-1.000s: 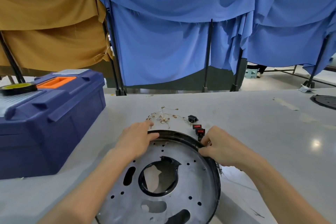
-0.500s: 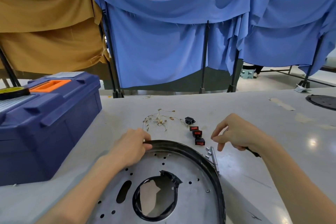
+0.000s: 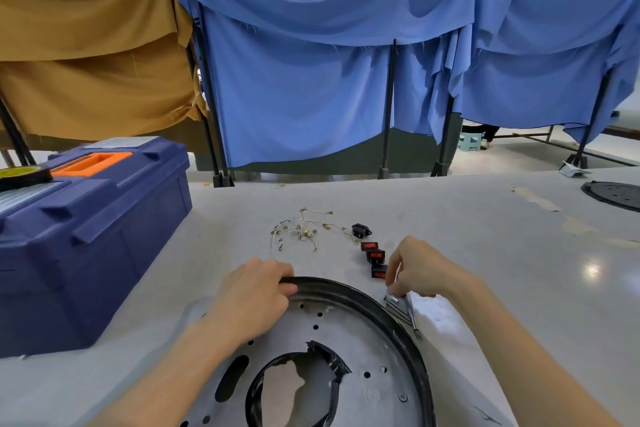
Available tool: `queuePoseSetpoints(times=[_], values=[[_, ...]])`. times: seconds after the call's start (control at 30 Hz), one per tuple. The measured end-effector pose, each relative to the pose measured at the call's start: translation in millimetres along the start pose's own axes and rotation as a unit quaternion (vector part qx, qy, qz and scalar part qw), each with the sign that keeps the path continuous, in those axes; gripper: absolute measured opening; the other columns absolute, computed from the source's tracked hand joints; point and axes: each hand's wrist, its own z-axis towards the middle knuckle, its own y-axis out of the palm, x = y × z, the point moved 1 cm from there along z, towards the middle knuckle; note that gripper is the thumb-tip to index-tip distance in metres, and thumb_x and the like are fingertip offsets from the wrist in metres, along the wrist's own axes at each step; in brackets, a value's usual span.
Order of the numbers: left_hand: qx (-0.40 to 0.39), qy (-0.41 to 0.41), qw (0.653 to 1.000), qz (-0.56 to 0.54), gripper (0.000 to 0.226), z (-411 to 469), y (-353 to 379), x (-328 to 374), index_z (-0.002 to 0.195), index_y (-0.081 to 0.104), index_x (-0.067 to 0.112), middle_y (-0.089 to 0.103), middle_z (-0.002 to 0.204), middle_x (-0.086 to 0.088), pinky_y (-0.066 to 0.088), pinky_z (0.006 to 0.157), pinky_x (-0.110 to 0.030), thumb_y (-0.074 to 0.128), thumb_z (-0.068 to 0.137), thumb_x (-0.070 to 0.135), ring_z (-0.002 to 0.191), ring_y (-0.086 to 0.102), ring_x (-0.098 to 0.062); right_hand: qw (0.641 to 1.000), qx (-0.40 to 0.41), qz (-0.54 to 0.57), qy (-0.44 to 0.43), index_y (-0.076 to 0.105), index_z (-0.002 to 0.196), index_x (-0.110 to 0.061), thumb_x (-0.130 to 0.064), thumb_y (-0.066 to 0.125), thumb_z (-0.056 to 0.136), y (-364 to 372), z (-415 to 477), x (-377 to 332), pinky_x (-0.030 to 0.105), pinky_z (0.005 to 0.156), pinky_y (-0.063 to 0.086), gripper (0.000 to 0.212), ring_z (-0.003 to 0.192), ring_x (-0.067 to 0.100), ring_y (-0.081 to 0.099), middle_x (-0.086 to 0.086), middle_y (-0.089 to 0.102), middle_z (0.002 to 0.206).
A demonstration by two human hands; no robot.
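A round grey metal plate [image 3: 346,350] with a black rim, several holes and a large torn-edged centre opening lies in front of me on the table. My left hand [image 3: 254,291] grips its far rim with curled fingers. My right hand [image 3: 420,269] hovers just right of the rim, its fingertips pinching a small silver metal piece [image 3: 393,298] above a little heap of silver screws and a thin rod [image 3: 408,314]. Three black rocker switches with red faces [image 3: 375,258] lie in a row just beyond that hand.
A tangle of thin wires with terminals [image 3: 303,230] and a black socket [image 3: 360,229] lie farther back. A blue toolbox [image 3: 86,236] with an orange handle stands at the left. Another black disc [image 3: 614,194] sits at the far right. Blue and tan cloths hang behind the table.
My right hand left the plate's right rim, swung out to the right, then came down onto the silver screws beside the rim. The left hand stayed on the far rim.
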Motion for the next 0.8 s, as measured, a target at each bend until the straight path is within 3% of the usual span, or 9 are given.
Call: queuePoseSetpoints(times=[0.13, 0.4, 0.53, 0.6, 0.67, 0.8], values=[[0.019, 0.004, 1.0, 0.011, 0.012, -1, 1, 0, 0.091, 0.062, 0.023, 0.063, 0.089, -0.004, 0.043, 0.071, -0.032, 0.052, 0.095, 0.028, 0.089, 0.057, -0.026, 0.999, -0.003, -0.039, -0.003, 0.073, 0.077, -0.002, -0.008, 0.078, 0.074, 9, 1, -5, 0.02, 0.041, 0.035, 0.008, 0.037, 0.009, 0.043, -0.001, 0.056, 0.05], [0.032, 0.005, 0.999, 0.023, 0.013, -1, 3, 0, 0.095, 0.063, 0.023, 0.066, 0.092, -0.005, 0.046, 0.074, -0.033, 0.051, 0.095, 0.029, 0.092, 0.059, -0.027, 0.997, -0.03, -0.073, -0.001, 0.07, 0.082, -0.002, -0.01, 0.073, 0.079, 13, 1, -9, 0.023, 0.043, 0.036, 0.009, 0.047, 0.015, 0.05, 0.004, 0.059, 0.057], [0.038, 0.009, 0.999, 0.022, 0.014, -2, 3, 1, 0.097, 0.064, 0.024, 0.066, 0.092, -0.003, 0.043, 0.072, -0.031, 0.051, 0.096, 0.03, 0.092, 0.058, -0.025, 0.999, -0.032, 0.013, -0.009, 0.067, 0.081, 0.012, -0.006, 0.067, 0.086, 0, -5, -11, 0.02, 0.039, 0.031, 0.019, 0.038, 0.015, 0.036, 0.008, 0.053, 0.054], [0.04, 0.012, 0.999, 0.022, 0.014, -3, 3, 1, 0.097, 0.064, 0.024, 0.066, 0.092, -0.003, 0.044, 0.073, -0.031, 0.051, 0.096, 0.03, 0.092, 0.059, -0.025, 0.998, -0.018, 0.052, -0.032, 0.07, 0.074, 0.007, -0.007, 0.066, 0.088, -14, -11, -14, 0.021, 0.039, 0.03, 0.02, 0.036, 0.014, 0.034, 0.01, 0.061, 0.053], [0.043, 0.015, 0.999, 0.02, 0.014, -4, 2, 2, 0.096, 0.064, 0.025, 0.066, 0.091, -0.003, 0.044, 0.072, -0.032, 0.051, 0.096, 0.03, 0.091, 0.059, -0.025, 0.993, 0.001, 0.096, -0.062, 0.07, 0.074, 0.003, -0.009, 0.068, 0.089, -27, -18, -19, 0.022, 0.038, 0.03, 0.018, 0.036, 0.014, 0.033, 0.013, 0.071, 0.066], [0.042, 0.02, 0.999, 0.012, 0.014, -3, 2, 2, 0.094, 0.064, 0.023, 0.066, 0.088, -0.003, 0.047, 0.074, -0.033, 0.051, 0.095, 0.028, 0.087, 0.058, -0.026, 0.973, 0.054, 0.191, -0.122, 0.07, 0.08, -0.004, -0.01, 0.072, 0.087, -43, -35, -38, 0.022, 0.038, 0.032, 0.009, 0.038, 0.015, 0.035, 0.01, 0.073, 0.07]])
